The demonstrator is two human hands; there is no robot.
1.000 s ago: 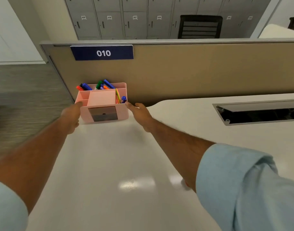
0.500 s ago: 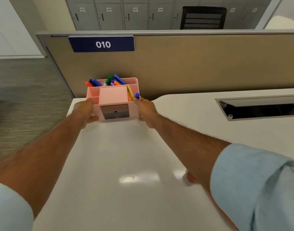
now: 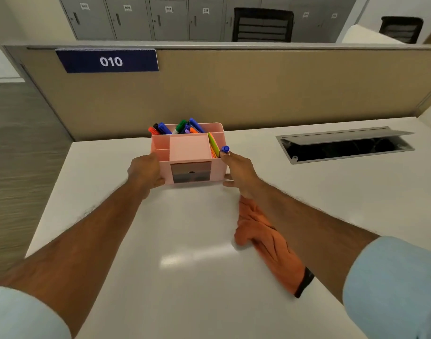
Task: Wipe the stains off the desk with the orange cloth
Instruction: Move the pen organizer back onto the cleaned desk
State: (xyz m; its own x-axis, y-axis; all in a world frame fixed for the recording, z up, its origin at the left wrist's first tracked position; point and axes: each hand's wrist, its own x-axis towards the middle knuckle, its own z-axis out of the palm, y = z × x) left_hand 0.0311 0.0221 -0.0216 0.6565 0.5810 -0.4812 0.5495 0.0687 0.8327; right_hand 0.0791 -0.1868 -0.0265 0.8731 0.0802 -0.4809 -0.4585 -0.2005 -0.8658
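white desk (image 3: 185,277), beige partition behind. orange cloth (image 3: 266,238) lay crumpled on desk under right forearm. pink organiser (image 3: 190,152) of markers gripped both sides: left hand (image 3: 144,173), right hand (image 3: 239,171), fingers closed on walls.

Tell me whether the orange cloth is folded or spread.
Neither: the orange cloth lies bunched and wrinkled on the desk, partly under the right forearm.

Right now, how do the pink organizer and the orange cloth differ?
The pink organizer stands upright and rigid; the orange cloth lies crumpled and limp. The organizer is held on both sides by the left hand and right hand; the cloth lies loose, partly under the right forearm. Both rest on the white desk.
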